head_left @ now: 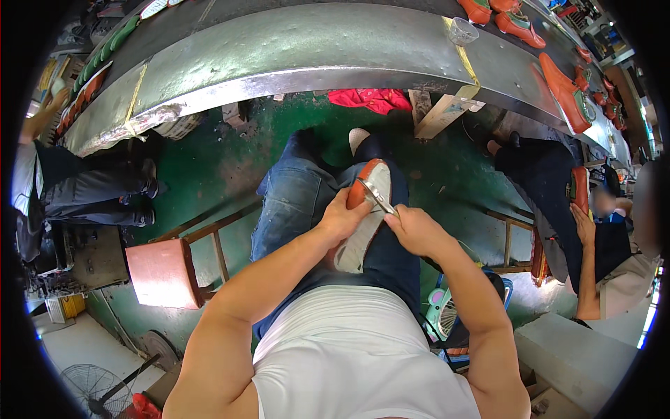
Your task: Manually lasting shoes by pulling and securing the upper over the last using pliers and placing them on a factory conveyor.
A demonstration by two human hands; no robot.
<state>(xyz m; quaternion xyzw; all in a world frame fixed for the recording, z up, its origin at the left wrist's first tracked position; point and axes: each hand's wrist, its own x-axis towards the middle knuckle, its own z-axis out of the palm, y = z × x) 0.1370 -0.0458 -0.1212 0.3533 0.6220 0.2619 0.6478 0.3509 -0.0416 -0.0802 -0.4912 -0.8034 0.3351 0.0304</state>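
An orange shoe with a pale grey sole [364,216] lies sole-up across my lap, toe pointing away from me. My left hand [340,218] grips its left side. My right hand [413,229] holds a small metal tool, apparently scissors [377,197], whose tip rests on the sole's edge near the toe. I sit in blue jeans and a white shirt.
A long metal conveyor table [293,42] curves ahead, carrying orange shoes [564,91] at the right and a plastic cup [460,31]. A red wooden stool [164,272] stands at my left. Seated people work at both sides; the right one [600,237] holds a shoe. A fan [94,387] sits lower left.
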